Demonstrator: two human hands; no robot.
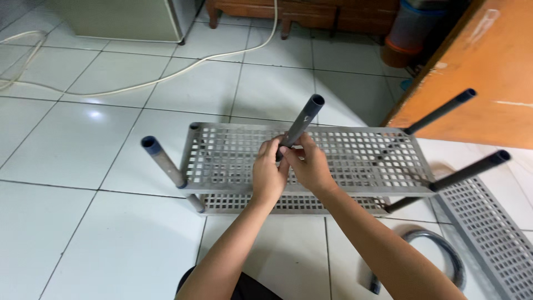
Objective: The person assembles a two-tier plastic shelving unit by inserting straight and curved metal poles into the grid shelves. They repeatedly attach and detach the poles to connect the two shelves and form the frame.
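Left of my fingers, a grey pipe leg (164,161) juts from the corner of the grey perforated shelf (355,161), well apart from me. At the middle, my left hand (268,173) curls tightly around the base of a dark grey tube (302,121), fingers closed on it. My right hand (311,165) wraps the same tube just beside, fingers shut too, touching the left. That tube tilts up and away above the shelf. Right of my fingers, two more dark tubes (469,170) stick out, an orange wooden panel (488,72) behind them, and a coiled hose (444,253) lies near my right forearm.
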